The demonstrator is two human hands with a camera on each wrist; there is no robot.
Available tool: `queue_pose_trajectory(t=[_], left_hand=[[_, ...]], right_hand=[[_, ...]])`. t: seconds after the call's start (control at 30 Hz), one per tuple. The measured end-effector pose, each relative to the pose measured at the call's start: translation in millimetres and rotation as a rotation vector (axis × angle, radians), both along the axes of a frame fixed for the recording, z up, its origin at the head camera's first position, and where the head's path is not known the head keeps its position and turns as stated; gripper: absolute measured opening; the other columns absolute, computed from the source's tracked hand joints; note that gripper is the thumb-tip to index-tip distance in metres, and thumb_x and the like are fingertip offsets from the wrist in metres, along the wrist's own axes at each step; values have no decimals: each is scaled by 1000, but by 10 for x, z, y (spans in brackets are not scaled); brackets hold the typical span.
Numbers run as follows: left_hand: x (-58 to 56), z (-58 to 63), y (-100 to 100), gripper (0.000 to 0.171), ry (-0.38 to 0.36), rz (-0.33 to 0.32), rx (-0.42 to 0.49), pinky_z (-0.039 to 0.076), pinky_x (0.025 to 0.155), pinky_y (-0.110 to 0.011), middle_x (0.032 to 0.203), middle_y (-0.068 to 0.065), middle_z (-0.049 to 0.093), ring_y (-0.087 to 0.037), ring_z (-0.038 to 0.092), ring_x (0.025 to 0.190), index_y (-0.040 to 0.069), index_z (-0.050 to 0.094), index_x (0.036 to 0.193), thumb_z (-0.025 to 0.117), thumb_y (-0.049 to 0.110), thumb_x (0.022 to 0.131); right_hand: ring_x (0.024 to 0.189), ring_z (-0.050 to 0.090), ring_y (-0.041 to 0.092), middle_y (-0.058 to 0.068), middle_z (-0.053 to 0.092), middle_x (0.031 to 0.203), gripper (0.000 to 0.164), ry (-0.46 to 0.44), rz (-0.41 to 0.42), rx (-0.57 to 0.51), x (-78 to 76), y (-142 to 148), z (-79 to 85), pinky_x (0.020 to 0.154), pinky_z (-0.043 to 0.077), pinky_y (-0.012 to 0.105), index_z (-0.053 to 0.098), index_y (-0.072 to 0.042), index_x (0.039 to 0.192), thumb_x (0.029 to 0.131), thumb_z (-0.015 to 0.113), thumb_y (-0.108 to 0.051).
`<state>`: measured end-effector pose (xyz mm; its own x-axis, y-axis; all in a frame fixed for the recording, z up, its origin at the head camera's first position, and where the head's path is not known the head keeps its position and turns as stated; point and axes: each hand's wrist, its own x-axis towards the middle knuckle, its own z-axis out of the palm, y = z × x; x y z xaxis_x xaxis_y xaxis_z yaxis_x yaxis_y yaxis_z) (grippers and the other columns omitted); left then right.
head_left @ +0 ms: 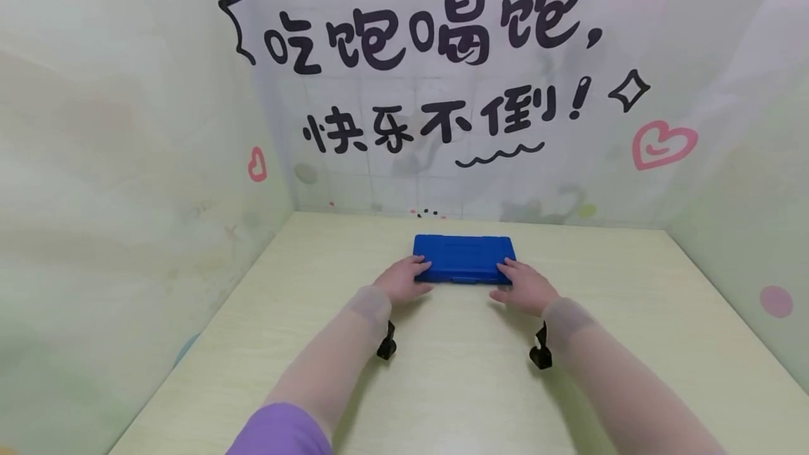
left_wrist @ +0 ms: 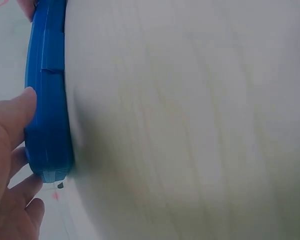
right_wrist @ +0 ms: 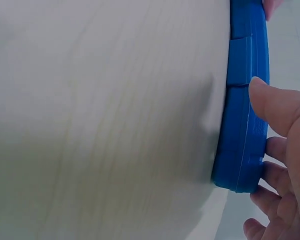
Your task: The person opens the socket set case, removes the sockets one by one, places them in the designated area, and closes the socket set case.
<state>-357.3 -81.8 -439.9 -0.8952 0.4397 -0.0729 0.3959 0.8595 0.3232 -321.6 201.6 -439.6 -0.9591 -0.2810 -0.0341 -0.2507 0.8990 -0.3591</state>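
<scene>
A closed blue plastic case lies flat on the table, its long side with a small latch facing me. At its left end, my left hand has loosely spread fingers at the corner, and the thumb overlaps the front edge in the left wrist view. The right hand mirrors it at the right end, its fingertips over the corner and its thumb by the front face. Both hands' fingers look relaxed rather than tightly curled. The underside of the case is hidden.
Pale wood-grain table stretches toward me from the case. Behind it rises a back wall with black lettering, and a printed side wall stands at the left. Small black devices hang below both wrists.
</scene>
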Motion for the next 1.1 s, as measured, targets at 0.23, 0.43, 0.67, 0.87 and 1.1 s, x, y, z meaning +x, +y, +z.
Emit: queue_pose_trajectory(t=[0.23, 0.43, 0.67, 0.87, 1.1], left_hand=[[81, 22, -20, 61, 16, -39, -16, 23, 114, -41, 155, -4, 31, -26, 26, 143, 17, 39, 148, 59, 39, 95], [164, 15, -40, 63, 7, -52, -31, 23, 114, -41, 156, -3, 28, -25, 25, 143, 19, 36, 150, 59, 41, 95], [277, 1, -82, 68, 44, -86, -88, 23, 114, -42, 156, -2, 28, -24, 26, 143, 21, 34, 151, 59, 46, 93], [383, 7, -106, 68, 99, -126, -136, 20, 115, -44, 155, -3, 30, -24, 25, 143, 20, 34, 151, 58, 49, 93], [488, 10, -133, 68, 144, -153, -176, 12, 116, -49, 155, -2, 32, -23, 18, 146, 21, 37, 150, 59, 49, 92]], right_hand=[[138, 25, 46, 24, 26, 153, 76, 17, 2, 11, 92, 6, 18, 108, 25, 58, 35, 0, 147, 90, 65, -41], [138, 26, 44, 23, 27, 153, 77, 33, 18, 8, 169, 28, -25, 108, 26, 57, 36, -1, 147, 89, 67, -42], [138, 27, 44, 23, 29, 153, 77, 59, 43, -1, 266, 49, -24, 108, 27, 57, 38, -1, 146, 88, 68, -41], [138, 28, 43, 21, 29, 153, 76, 66, 53, 8, 363, 70, -23, 108, 27, 57, 39, -2, 146, 88, 68, -42], [137, 30, 43, 21, 31, 152, 77, 91, 68, 48, 471, 71, -23, 108, 28, 56, 40, -2, 146, 87, 69, -42]])
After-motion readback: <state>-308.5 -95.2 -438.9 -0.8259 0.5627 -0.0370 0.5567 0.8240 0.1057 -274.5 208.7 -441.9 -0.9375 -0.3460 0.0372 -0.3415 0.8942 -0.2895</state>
